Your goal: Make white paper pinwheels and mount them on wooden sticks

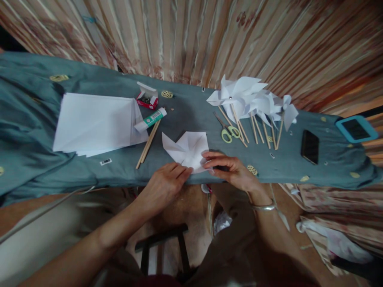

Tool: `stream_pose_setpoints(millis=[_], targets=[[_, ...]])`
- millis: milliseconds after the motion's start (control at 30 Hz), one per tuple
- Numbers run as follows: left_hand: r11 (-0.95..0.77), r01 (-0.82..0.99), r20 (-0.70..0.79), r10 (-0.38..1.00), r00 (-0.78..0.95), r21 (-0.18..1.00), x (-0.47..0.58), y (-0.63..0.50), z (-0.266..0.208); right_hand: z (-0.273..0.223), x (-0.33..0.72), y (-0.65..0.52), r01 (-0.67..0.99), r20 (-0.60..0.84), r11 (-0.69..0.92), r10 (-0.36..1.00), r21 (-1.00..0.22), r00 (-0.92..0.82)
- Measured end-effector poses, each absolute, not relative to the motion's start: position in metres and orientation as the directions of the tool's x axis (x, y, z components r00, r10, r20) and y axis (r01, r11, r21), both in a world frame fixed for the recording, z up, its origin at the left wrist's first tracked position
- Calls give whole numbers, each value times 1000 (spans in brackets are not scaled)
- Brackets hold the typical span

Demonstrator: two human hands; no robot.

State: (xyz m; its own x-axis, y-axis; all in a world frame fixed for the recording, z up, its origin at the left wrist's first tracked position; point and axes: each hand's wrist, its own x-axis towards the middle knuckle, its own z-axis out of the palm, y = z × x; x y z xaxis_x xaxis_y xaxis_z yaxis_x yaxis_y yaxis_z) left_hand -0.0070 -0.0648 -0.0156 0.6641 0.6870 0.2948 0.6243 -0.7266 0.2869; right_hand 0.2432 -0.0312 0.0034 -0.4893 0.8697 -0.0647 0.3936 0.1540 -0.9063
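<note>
A white paper pinwheel (193, 148), partly folded, lies near the front edge of the cloth-covered table. One of its points sticks up at the upper left. My left hand (167, 181) presses closed fingers on its lower left edge. On the other side, my right hand (230, 169) pinches its right corner between thumb and fingers. Just left of the pinwheel rest thin wooden sticks (147, 147) with a glue stick (151, 119) across their upper ends. Green-handled scissors (228, 131) lie beyond my right hand. My fingers cover the pinwheel's lower corners.
Stacked white paper (92, 123) lies at left. Behind the glue stick stands an open red box (147, 97) of small metal pieces. Several finished pinwheels on sticks (243, 93) sit at back right. Further right are a phone (310, 146) and a blue-framed device (356, 128). A curtain (185, 40) hangs behind.
</note>
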Motion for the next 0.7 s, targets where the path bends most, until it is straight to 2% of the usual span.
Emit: stream_pose_setpoints(millis=[167,433,700], targets=[[-727,616,262,685,680,302,-4,-66,-14,2,229,-32,362,-47,116,910,-925,-411],[-732,621,282,681,676,279,-2,-67,-16,-13,203,-35,452,-18,68,983,-890,-183],[-738,615,342,674,655,278,-2,-69,-17,2,185,-35,582,24,98,991,-807,-134]])
